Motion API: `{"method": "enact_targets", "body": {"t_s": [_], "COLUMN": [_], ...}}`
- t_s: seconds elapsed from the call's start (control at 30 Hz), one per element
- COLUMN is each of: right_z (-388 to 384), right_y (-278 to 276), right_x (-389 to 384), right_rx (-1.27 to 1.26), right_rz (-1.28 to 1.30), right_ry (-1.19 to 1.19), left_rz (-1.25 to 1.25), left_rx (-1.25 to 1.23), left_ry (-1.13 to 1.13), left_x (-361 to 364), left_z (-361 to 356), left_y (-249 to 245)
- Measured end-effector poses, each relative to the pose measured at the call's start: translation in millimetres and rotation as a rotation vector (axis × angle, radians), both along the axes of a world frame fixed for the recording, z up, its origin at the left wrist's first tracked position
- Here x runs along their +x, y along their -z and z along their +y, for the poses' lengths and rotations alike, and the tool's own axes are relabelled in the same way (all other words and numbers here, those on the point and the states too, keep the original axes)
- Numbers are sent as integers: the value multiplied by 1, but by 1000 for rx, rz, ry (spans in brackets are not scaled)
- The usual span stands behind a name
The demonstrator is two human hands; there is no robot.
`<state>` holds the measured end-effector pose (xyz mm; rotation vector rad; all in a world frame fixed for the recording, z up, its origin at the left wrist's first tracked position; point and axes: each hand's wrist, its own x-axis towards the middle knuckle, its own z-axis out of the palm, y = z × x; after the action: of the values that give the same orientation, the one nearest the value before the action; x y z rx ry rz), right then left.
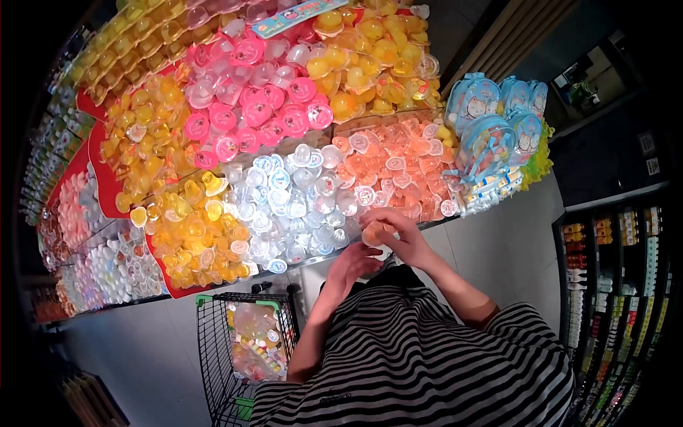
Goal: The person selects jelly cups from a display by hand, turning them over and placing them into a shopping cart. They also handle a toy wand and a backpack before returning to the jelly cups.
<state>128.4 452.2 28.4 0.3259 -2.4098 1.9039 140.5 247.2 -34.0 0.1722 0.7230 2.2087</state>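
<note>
My right hand [404, 236] is closed around a small orange jelly cup [371, 235], held in front of my chest at the display's edge. Just below and left of the cup is my left hand [348, 269], fingers apart and curved, holding nothing visible. Beyond the hands lie heaps of similar cups: orange jelly cups [398, 165] straight ahead, clear jelly cups [284, 199] to their left, and yellow jelly cups [196, 235] farther left.
Left of my body stands a black wire shopping cart [206, 341] with bagged goods [256, 341] inside. Pink-lidded cups [274, 107] fill the upper display. Blue backpack-shaped packs [484, 121] sit at the right end, and stocked shelves [619, 299] stand farther right.
</note>
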Motion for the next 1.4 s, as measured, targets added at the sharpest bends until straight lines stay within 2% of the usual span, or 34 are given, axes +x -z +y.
{"method": "enact_targets", "body": {"t_s": [0.03,0.07,0.13,0.17,0.27,0.3,0.37,0.5,0.6,0.7,0.8,0.9,1.03,1.13,1.23,1.33,1.4], "right_z": [-11,-20,-26,-27,-22,-7,17,62,71,70,75,75,79,60,57,75,88], "right_y": [-1,-2,-2,-3,-9,-8,-3,2,13,17,30,17,-8,-40,-44,-11,-6], "right_x": [10,17,29,35,31,26,7,-43,-67,-81,-86,-82,-70,-59,-54,-57,-60], "right_rx": [92,186,197,202,111,201,358,799,960,999,1039,488,-734,-1023,-975,-569,112], "right_rz": [11,13,-45,-75,-99,-56,-123,161,57,-136,-17,8,-426,-398,-390,-397,-123], "right_ry": [-17,-28,-5,3,77,90,297,546,632,583,640,662,358,183,124,370,496], "left_rz": [-94,-84,-80,-164,-156,-163,-126,-114,-129,-109,-96,-107,-135,-208,-212,-236,-251], "left_rx": [1,-11,-31,-51,-140,-164,-198,-214,-225,-244,-257,-283,-251,-223,-209,-220,-200], "left_ry": [-31,-36,-37,-73,-85,-102,-145,-200,-233,-239,-241,-261,-284,-282,-254,-225,-210], "left_x": [2,-1,-2,1,3,3,6,9,12,15,19,22,25,25,23,18,15], "left_z": [4,4,6,9,3,1,-6,-15,-18,-21,-27,-31,-35,-33,-31,-30,-29], "left_y": [2,0,-6,0,22,17,26,29,24,19,18,20,30,33,36,40,39]}}
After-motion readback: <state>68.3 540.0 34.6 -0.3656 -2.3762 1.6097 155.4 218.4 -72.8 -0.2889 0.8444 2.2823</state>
